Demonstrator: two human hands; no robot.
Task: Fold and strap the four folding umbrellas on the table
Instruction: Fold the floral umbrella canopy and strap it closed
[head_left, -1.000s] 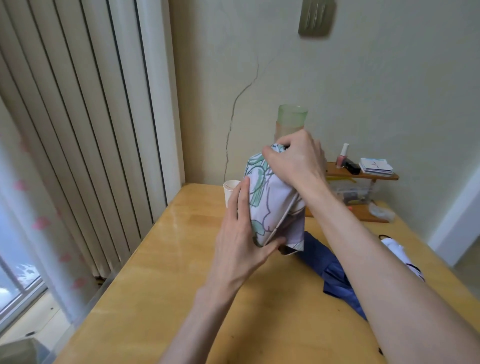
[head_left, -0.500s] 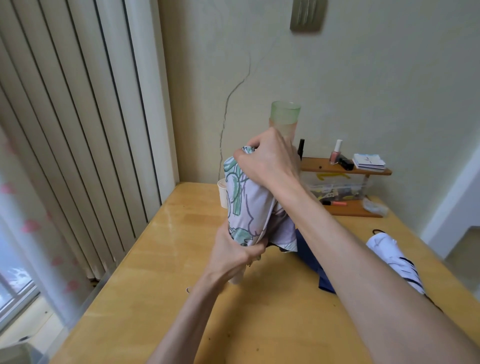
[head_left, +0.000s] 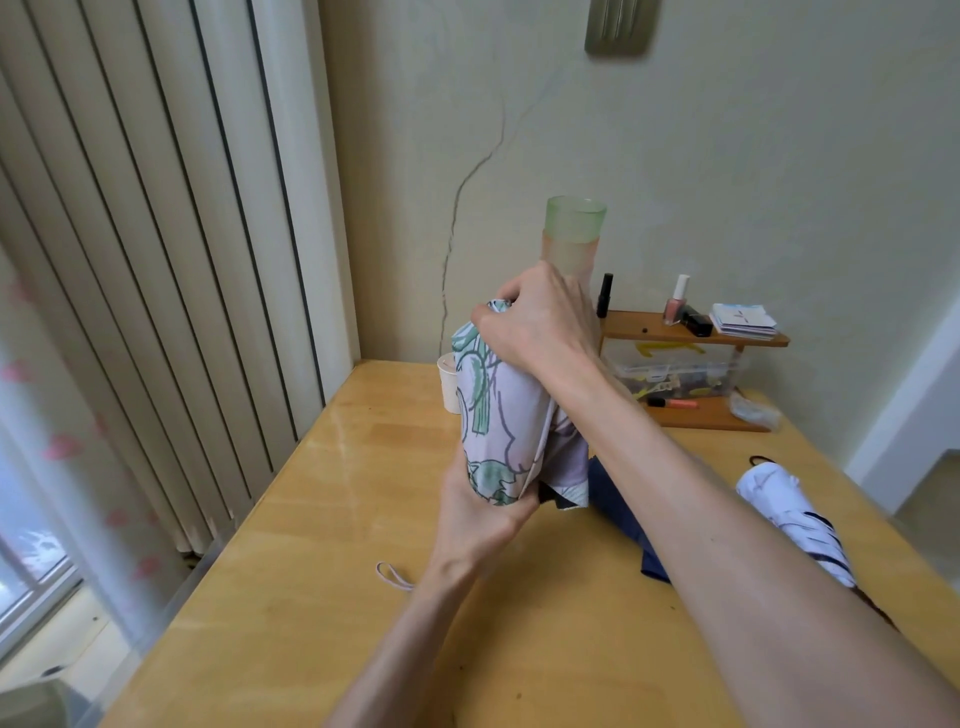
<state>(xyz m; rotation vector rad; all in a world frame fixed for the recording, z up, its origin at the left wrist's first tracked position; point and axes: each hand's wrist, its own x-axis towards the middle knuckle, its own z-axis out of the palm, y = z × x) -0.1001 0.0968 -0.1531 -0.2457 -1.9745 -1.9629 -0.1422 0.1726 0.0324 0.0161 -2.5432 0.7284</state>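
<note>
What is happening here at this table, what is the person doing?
A person is folding a pale patterned folding umbrella, held upright above the wooden table. The right hand grips its gathered top and the left hand grips its lower end, where some fabric hangs loose. A navy umbrella and a white umbrella lie on the table behind the right forearm, neither one in hand.

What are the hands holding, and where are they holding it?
The patterned umbrella: the left hand grips its bottom end, the right hand its top.
</note>
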